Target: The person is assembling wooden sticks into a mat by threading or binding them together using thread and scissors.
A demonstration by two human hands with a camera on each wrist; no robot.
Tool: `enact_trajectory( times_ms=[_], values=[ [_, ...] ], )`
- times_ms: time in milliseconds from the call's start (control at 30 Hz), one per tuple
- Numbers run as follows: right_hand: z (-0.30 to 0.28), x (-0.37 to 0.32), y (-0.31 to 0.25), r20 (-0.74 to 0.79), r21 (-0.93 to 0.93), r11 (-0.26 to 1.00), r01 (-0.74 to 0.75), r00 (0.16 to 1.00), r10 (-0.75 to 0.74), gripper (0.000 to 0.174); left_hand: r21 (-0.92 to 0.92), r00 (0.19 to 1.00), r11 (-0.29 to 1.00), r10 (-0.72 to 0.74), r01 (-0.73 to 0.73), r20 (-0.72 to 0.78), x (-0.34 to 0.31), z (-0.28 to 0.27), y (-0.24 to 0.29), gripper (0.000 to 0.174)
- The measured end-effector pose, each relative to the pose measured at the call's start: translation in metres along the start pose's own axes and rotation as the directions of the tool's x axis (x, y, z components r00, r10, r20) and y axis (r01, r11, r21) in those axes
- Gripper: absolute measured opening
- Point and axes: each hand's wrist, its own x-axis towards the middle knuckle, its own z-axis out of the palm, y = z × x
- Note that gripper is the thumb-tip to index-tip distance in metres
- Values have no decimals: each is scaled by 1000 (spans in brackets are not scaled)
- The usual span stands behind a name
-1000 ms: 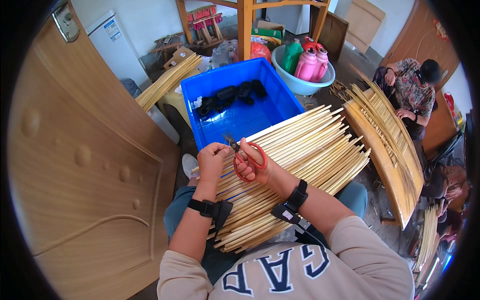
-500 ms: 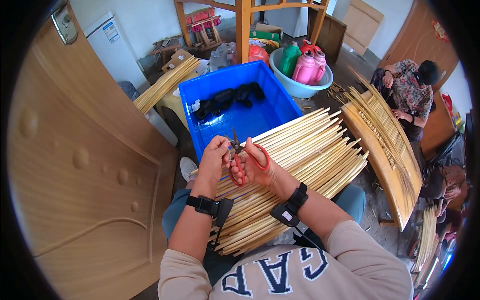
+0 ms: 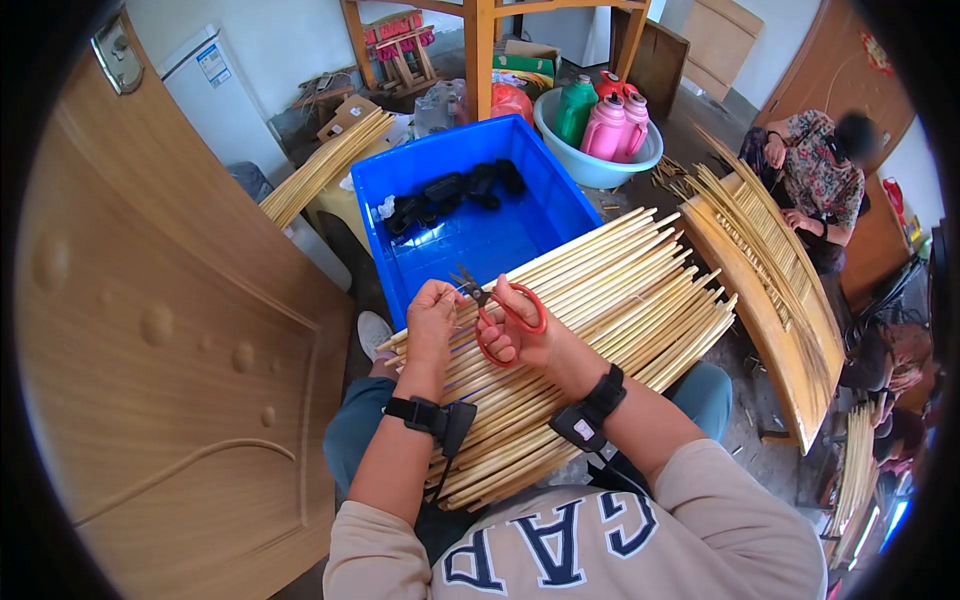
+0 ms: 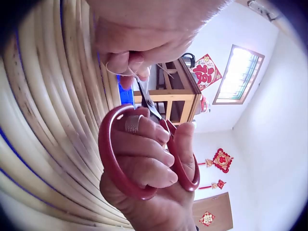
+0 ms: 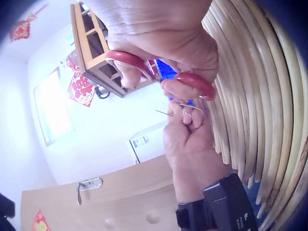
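Red-handled scissors are in my right hand, whose thumb and fingers pass through the loops; the blades part slightly, beside my left fingertips. My left hand pinches a thin pale strand, which loops out by the fingers in the left wrist view. In the right wrist view, a thin dark needle-like piece sticks out from the left fingers. Beneath both hands, a mat of pale sticks lies across the lap, with blue lines across its left part.
A blue bin holding black items stands just beyond the hands. Behind it, a basin holds flasks. A wooden door is at left. At right, a person sits by a curved board bearing sticks.
The scissors have tilted, their blades turning from nearly upright to leaning left toward the left fingers. Both hands have shifted slightly and stay close together, with the scissors still gripped.
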Motion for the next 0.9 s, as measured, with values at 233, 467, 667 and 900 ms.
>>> enact_trajectory(
  times_ms=[233,467,667,900],
  values=[
    [-25,-63,-67,-159,238,950,201,973,-167,57,-92,1000,996,-20,19,-11,1,-3,5,9],
    [-47,-185,-89,-223,-405,771,491,765,-604,34,133,981,976,183,-174,-60,-22,-41,63,12],
    [-156,-290,-54,-773,-507,837,205,322,-547,43,96,965,982,176,-160,-196,-80,-59,95,24],
    [-335,-308,168,-962,-262,704,-660,117,-248,57,144,998,987,64,-65,16,-163,-57,66,37]
  ],
)
